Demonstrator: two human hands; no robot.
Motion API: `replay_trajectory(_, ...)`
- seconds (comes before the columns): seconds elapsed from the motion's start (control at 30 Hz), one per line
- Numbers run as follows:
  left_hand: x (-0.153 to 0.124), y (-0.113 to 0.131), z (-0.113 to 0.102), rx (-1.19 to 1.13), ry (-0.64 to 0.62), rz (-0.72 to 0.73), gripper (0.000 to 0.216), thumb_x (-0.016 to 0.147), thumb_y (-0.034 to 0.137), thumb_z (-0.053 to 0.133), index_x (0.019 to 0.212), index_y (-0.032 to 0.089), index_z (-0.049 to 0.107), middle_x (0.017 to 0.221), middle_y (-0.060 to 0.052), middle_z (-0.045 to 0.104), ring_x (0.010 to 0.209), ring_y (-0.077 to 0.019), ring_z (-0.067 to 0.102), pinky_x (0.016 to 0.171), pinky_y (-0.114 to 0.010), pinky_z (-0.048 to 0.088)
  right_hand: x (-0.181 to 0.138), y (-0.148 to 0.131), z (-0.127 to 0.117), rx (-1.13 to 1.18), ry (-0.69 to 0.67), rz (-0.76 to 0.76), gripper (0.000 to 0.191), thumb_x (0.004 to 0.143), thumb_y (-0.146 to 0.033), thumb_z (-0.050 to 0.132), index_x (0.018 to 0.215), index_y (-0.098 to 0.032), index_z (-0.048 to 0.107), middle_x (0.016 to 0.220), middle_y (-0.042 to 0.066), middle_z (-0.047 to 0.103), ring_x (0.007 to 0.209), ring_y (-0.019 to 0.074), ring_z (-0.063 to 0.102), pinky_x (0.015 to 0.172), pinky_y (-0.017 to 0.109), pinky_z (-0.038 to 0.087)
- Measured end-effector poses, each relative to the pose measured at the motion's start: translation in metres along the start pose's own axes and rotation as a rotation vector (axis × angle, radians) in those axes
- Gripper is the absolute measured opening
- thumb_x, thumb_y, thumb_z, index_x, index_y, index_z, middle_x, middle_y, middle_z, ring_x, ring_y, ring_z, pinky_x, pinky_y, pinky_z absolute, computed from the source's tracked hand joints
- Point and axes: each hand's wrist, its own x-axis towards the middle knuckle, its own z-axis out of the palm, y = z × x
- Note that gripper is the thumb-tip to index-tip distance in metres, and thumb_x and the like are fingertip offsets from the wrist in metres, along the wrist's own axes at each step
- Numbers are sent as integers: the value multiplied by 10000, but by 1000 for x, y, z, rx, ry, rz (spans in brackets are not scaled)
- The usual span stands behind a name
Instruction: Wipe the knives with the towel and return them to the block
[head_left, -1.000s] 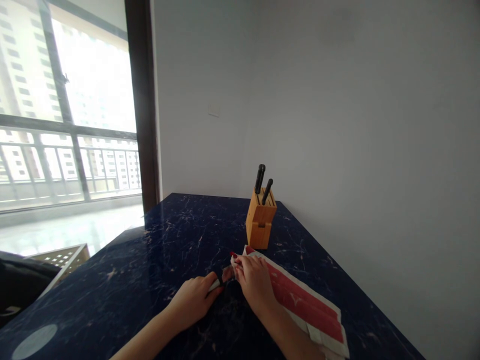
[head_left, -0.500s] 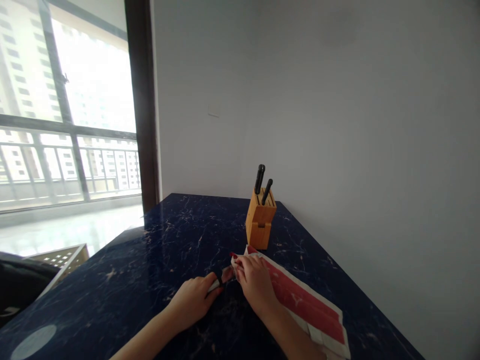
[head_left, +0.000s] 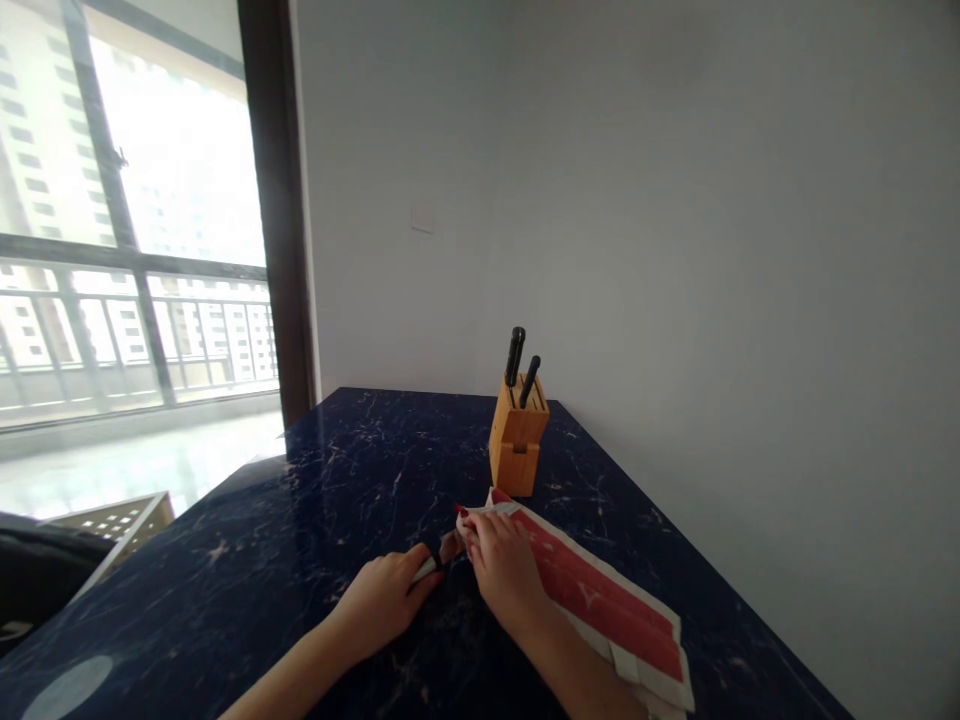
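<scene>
My left hand (head_left: pixel 382 595) is closed around the handle of a knife (head_left: pixel 451 546), whose short, shiny blade points toward the right hand. My right hand (head_left: pixel 504 570) pinches the near-left corner of a red and white cloth (head_left: pixel 607 590) against the blade's tip end. That corner is bunched and folded over, so the tip is hidden. The rest of the cloth lies spread on the table to the right, partly under my right forearm. Just beyond the cloth stands a wooden knife block (head_left: pixel 517 440) holding two black-handled knives (head_left: pixel 515 355).
The dark blue marbled table (head_left: pixel 360 460) reaches to the grey wall (head_left: pixel 675 250). A pale round patch (head_left: pixel 67 688) marks its near-left part. Left of the table are a dark bag-like thing (head_left: pixel 37 570), a perforated light-framed piece (head_left: pixel 127 525) and a large window (head_left: pixel 180 200).
The view has shifted very slightly, moving everything a little to the left. My right hand and the cloth corner sit marginally further left along the blade; both grips are unchanged.
</scene>
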Motion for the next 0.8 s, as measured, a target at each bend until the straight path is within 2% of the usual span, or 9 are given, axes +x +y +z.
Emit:
replay_trajectory(0.2,1,-2,2,-4,10,18,254,862,411,311,872,237,495,813,-25,649,767,-188,619,641,-245,379,-5,-11,0,111,-69,-123,237,804,-104,437,983,-227,532,936,17,587,912,175,498,802,299,335)
replay_trajectory(0.47,1,-3,3,-18,19,17,271,862,434,306,837,238,493,745,-9,644,704,-182,623,577,-234,359,2,2,-1,-37,-22,42,225,795,-93,403,932,-210,538,895,48,602,896,190,503,776,319,309)
replay_trajectory(0.67,1,-3,3,-18,28,17,264,862,420,316,878,238,506,800,-21,651,759,-186,621,625,-239,371,-6,-8,1,93,-94,-114,263,701,-67,445,913,-207,516,918,20,580,901,173,482,810,284,311)
replay_trajectory(0.8,0,-1,1,-9,-7,-7,261,861,420,315,873,240,504,799,-18,650,760,-185,621,625,-238,373,-3,-4,-2,-9,-86,-52,256,679,-77,451,884,-209,529,894,34,584,880,188,485,791,311,306)
